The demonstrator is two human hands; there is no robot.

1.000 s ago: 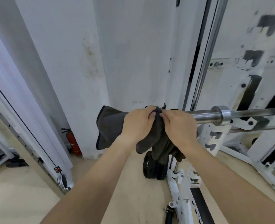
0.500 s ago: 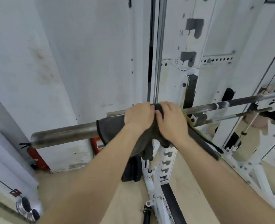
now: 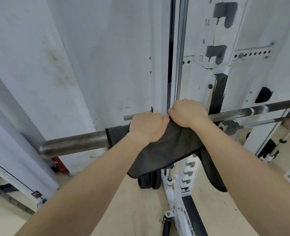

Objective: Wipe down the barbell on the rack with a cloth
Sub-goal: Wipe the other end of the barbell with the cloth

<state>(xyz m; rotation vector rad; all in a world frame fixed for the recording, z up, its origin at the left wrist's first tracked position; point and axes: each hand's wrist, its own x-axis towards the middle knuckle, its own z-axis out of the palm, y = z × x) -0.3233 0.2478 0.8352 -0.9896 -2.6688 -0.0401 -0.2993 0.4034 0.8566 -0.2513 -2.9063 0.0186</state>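
A dark grey cloth (image 3: 168, 147) is draped over the long grey steel barbell (image 3: 72, 143), which lies across the white metal rack (image 3: 197, 82). The left hand (image 3: 147, 127) and right hand (image 3: 189, 114) touch side by side on top of the barbell. Each grips the cloth around it, and the cloth's loose ends hang below the barbell.

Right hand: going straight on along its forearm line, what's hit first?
Likely the chrome guide rod just past the knuckles of the right hand; how far behind it stands is unclear.

Single head-worn view, forward and down, near the barbell (image 3: 72, 143)
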